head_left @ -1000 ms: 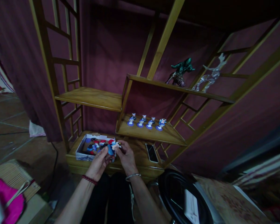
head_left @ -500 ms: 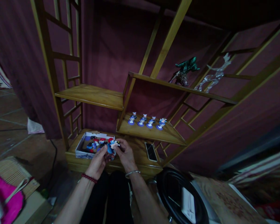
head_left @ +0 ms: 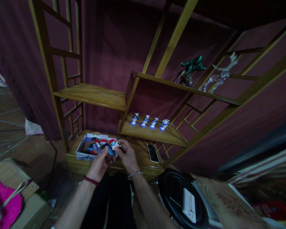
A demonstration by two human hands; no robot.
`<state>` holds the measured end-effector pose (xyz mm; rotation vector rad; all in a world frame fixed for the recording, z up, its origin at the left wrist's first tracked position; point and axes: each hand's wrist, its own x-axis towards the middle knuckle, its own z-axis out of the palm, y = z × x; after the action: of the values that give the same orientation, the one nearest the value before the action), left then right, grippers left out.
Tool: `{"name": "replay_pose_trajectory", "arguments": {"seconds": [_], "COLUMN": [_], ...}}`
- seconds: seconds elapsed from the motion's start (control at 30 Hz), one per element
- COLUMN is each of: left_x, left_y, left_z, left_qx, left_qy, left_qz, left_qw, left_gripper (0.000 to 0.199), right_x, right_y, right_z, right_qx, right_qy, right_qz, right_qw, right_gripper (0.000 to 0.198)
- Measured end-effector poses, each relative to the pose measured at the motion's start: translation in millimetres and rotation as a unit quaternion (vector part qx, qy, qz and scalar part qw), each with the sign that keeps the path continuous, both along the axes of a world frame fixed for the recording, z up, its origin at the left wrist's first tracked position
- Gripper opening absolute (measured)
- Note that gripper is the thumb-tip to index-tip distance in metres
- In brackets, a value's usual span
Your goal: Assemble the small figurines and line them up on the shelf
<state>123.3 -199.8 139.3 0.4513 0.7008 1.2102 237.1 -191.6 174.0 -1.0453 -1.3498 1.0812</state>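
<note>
Both hands are closed on one small figurine [head_left: 113, 146], white and blue with some red at its top. My left hand [head_left: 101, 162] grips its lower left side, while my right hand [head_left: 126, 156] pinches it from the right. Fingers cover part of the figurine. Just behind and to the left lies an open cardboard box [head_left: 82, 156] with several red, blue and black figurines [head_left: 97, 145] inside. Several little figurines on purple bases [head_left: 143, 123] stand in two rows on the low shelf [head_left: 133, 130].
A phone [head_left: 153, 153] lies on the bottom board right of my hands. Above, a green dark statuette [head_left: 190, 70] and a clear deer figure [head_left: 219, 78] stand on a shelf. A round black seat [head_left: 165, 194] holds a white object [head_left: 189, 205]. A cable [head_left: 54, 159] runs over the floor.
The view has shifted slightly. Both hands keep hold of the figurine in nearly the same spot, and it looks slightly turned between the fingers.
</note>
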Motion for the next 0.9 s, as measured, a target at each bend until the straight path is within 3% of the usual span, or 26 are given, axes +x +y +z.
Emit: {"name": "replay_pose_trajectory", "arguments": {"seconds": [0.33, 0.9], "left_x": [2, 6], "left_y": [-3, -3], "left_z": [4.3, 7.5], "left_qx": [0.005, 0.002], "left_qy": [-0.046, -0.042], "left_qz": [-0.001, 0.003], "left_qw": [0.999, 0.999], "left_gripper": [0.032, 0.034], "right_x": [2, 7], "right_y": [-2, 0], "right_z": [8, 11], "right_qx": [-0.006, -0.015], "right_qy": [-0.02, -0.013], "right_qz": [0.01, 0.036], "right_qw": [1.0, 0.999], "right_gripper": [0.023, 0.023]}}
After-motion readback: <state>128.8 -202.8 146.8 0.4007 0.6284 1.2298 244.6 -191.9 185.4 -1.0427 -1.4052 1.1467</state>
